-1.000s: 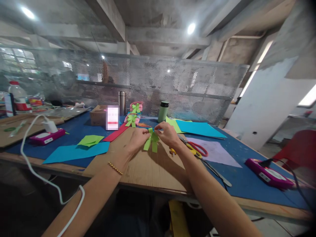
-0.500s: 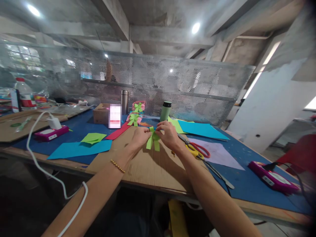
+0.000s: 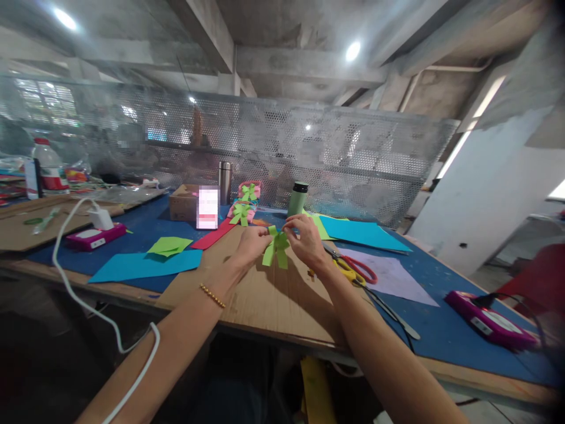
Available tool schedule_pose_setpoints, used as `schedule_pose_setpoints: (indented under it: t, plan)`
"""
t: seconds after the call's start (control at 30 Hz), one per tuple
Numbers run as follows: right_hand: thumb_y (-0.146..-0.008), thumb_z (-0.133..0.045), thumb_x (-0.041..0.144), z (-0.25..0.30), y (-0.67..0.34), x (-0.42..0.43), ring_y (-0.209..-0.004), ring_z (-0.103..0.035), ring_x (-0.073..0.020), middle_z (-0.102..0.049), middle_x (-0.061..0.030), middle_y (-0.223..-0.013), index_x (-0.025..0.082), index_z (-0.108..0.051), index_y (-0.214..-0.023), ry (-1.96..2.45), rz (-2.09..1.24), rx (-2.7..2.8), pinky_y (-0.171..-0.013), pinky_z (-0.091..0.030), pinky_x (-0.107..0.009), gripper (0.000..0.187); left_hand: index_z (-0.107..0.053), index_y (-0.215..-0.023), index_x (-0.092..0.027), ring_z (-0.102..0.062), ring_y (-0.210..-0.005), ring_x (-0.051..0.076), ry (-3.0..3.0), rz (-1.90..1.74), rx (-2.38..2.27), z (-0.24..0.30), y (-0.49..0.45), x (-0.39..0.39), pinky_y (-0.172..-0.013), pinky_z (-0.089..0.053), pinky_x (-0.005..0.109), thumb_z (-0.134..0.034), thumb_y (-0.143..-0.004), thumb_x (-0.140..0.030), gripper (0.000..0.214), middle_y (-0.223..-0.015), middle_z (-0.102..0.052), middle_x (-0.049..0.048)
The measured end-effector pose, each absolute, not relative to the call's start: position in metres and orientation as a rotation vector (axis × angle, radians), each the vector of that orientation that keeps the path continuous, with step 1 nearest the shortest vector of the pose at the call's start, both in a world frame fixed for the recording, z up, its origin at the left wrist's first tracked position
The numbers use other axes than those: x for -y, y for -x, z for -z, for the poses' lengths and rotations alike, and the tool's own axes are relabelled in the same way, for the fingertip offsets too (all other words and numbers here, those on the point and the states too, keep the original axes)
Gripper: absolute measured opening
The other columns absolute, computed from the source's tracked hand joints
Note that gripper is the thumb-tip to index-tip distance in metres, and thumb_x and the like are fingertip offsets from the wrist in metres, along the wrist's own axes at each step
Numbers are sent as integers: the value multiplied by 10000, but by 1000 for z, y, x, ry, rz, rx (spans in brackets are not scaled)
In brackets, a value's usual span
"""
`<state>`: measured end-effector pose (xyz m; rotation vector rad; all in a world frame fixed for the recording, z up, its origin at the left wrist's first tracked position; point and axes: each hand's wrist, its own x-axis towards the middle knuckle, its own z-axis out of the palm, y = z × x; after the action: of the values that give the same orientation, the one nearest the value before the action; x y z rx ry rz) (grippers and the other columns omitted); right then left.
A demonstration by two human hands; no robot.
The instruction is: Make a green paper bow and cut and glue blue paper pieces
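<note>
Little is moving since the earlier frame beyond the view sliding slightly: the left hand and right hand are staying at the bow, each apparently pinching its upper part by fingertips. Working well is likely calling for light, even pressure, so neither side is tearing or creasing. The bow is sitting between both hands, over the cardboard, tails pointing downward.

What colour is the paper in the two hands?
Light green; the paper shows best in the head view.
</note>
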<state>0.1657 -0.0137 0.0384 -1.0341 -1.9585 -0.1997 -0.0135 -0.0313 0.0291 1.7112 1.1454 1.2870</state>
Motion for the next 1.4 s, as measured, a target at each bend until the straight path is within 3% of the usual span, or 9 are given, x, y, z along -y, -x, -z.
schedule_pose_setpoints:
  t: [0.2, 0.47, 0.63, 0.87, 1.03, 1.4]
  plan:
    - [-821, -556, 289, -46, -182, 1, -812, -607, -200, -695, -45, -811, 201, -739, -812, 1144, -107, 1785, -765, -474, -323, 203, -689, -681, -143, -474, -585, 136, -1784, -1338, -1124, -20, 9, 24, -560, -322, 260, -550, -738, -224, 171, -602, -557, 2]
    - [-712, -663, 418, -49, -183, 8, -601, -485, -126, -600, 10, -590, 151, -729, -683, 1175, -627, 1859, -597, -360, -267, 276, -752, -794, -139, -559, -675, 165, -1888, -1354, -1024, -15, 5, 21, -593, -381, 254, -554, -760, -237, 224, -712, -673, 43]
    - [-713, -692, 436, -53, -183, 13, -553, -413, -104, -527, 35, -548, 158, -702, -644, 1231, -632, 1916, -544, -294, -260, 286, -730, -724, -144, -533, -654, 163, -1907, -1363, -1043, -15, 4, 21, -587, -361, 258, -547, -738, -215, 197, -659, -642, 38]
    - [-717, -690, 377, -58, -185, 13, -579, -487, -126, -616, 6, -590, 167, -753, -698, 1194, -644, 1898, -553, -357, -265, 221, -687, -680, -163, -516, -653, 160, -2019, -1375, -1040, -12, 3, 19, -597, -341, 262, -528, -772, -224, 193, -640, -599, 29]
    - [-702, -676, 268, -58, -188, 11, -546, -494, -114, -635, 8, -581, 164, -750, -660, 1246, -638, 1965, -527, -364, -251, 134, -748, -790, -168, -572, -705, 178, -2117, -1365, -1061, -13, 2, 23, -650, -378, 273, -513, -804, -198, 238, -736, -681, 57]
    - [-702, -687, 264, -57, -187, 10, -538, -511, -116, -658, -2, -589, 164, -746, -663, 1250, -611, 2015, -514, -366, -242, 122, -792, -859, -168, -581, -697, 179, -2160, -1331, -1145, -16, 2, 27, -640, -368, 272, -518, -807, -174, 278, -735, -706, 55]
